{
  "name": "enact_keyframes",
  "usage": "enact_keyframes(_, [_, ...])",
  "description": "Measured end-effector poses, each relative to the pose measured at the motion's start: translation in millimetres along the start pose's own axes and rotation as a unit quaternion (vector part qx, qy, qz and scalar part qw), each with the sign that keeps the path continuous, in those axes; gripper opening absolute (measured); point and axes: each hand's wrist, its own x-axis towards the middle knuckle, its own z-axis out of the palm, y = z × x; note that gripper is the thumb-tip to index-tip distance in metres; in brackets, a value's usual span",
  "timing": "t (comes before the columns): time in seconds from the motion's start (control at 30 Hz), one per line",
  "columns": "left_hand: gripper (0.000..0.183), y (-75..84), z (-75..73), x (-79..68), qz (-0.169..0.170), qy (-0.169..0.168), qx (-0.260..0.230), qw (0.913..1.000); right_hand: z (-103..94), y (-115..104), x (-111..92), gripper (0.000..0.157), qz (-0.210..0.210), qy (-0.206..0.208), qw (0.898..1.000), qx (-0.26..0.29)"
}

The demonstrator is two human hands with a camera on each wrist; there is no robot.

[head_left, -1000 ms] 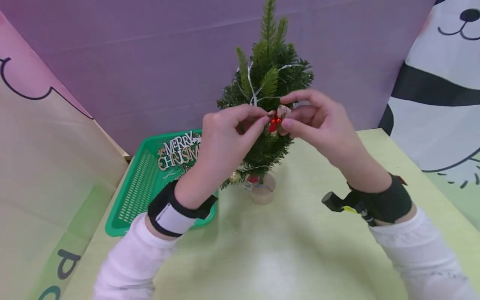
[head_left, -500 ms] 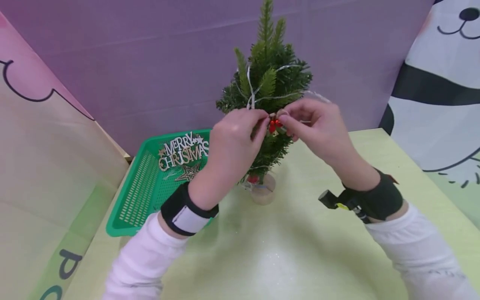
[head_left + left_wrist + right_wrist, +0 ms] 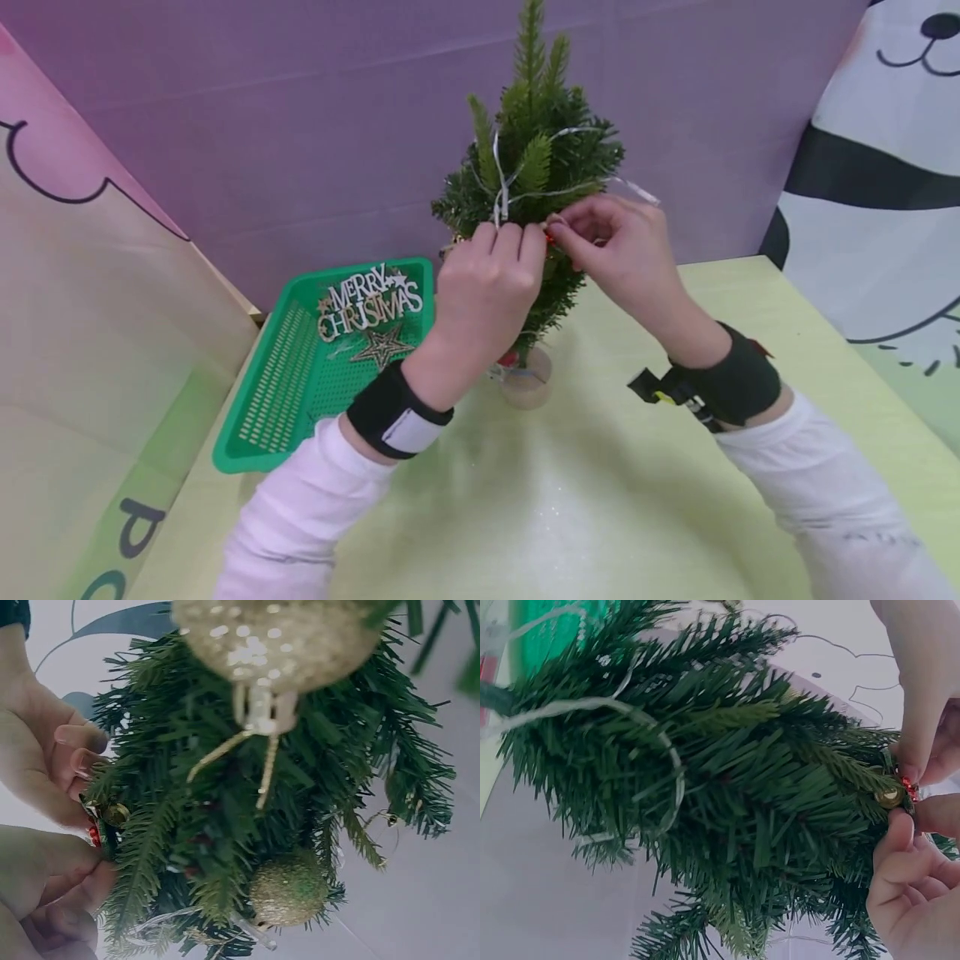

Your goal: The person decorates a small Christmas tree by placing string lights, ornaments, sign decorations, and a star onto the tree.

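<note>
A small green Christmas tree (image 3: 558, 150) stands in front of me, wound with a clear wire string. At its front, both hands pinch a small ornament with red berries (image 3: 909, 787) and a gold bell (image 3: 889, 796). My left hand (image 3: 491, 279) covers part of it in the head view, its fingers curled inward. From the other side, the thumb and forefinger of my right hand (image 3: 622, 250) grip it. The left wrist view shows both sets of fingertips meeting at the bell (image 3: 116, 814), right against the branches. A gold glitter ball (image 3: 289, 891) hangs on the tree.
Left of the tree, a green basket (image 3: 255, 417) holds a MERRY CHRISTMAS sign (image 3: 367, 302) and a star (image 3: 381, 343). The tree's pale round base (image 3: 527, 387) rests on the light yellow table (image 3: 585, 500). A purple cloth (image 3: 300, 150) hangs behind.
Both hands have closed in on the ornament. The left hand has moved right and turned its back upward, hiding most of the berries; the right hand has come slightly left.
</note>
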Motion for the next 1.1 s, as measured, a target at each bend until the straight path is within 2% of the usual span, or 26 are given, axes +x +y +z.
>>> enact_keyframes(0.17, [0.022,0.3,3.8,-2.0,0.006,-0.001,-0.003,1.0,2.8,2.3,-0.2,0.016,-0.03,0.032,0.999,-0.032])
enact_keyframes(0.43, [0.02,-2.1,5.5,-5.1,0.008,-0.004,-0.015,0.9998,1.9,2.5,-0.3,0.018,-0.026,0.027,0.998,-0.057])
enact_keyframes(0.57, [0.024,-2.1,4.8,-6.5,0.011,-0.028,-0.027,0.9992,0.0,1.3,-0.2,0.017,-0.005,0.009,0.997,-0.074])
enact_keyframes(0.7, [0.026,-0.2,4.3,-7.9,0.006,-0.069,-0.036,0.9969,-1.7,0.6,0.6,0.017,0.016,-0.018,0.995,-0.096])
enact_keyframes(0.83, [0.024,1.4,4.5,-8.7,-0.006,-0.107,-0.037,0.9936,-2.3,1.7,1.5,0.017,0.019,-0.037,0.993,-0.109])
enact_keyframes(1.1, [0.021,1.4,4.0,-9.6,-0.018,-0.127,-0.039,0.991,-2.8,1.6,0.2,0.017,0.029,-0.051,0.993,-0.107])
